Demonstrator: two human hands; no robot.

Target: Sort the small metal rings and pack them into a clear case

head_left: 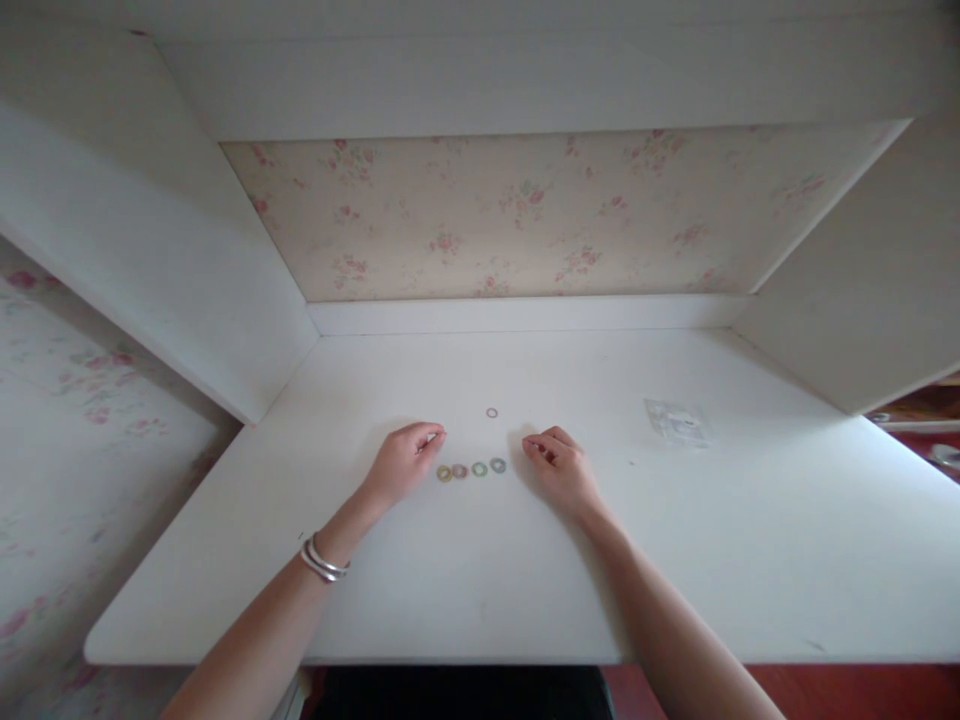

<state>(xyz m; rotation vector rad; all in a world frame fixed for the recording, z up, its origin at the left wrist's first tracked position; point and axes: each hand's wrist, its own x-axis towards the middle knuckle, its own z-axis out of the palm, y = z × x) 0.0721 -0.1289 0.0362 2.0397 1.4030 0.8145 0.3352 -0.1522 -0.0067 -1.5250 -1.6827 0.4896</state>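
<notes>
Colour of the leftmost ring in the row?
Yellowish: the leftmost ring shows best in the head view.

Muted, diffuse light leaves the tabletop (465, 590) a pale grey-white, with soft shadow along the left of the right hand (562, 470) and forearm (660, 600). The upper corners darken, wide-angle distortion stretches the edges, and the floral wallpaper (487, 215) looks hazy.

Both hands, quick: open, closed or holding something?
Left hand: curled closed; nothing held shows, but a small thing inside can't be ruled out.
Right hand: loosely curled closed; nothing held shows, same doubt.
</notes>
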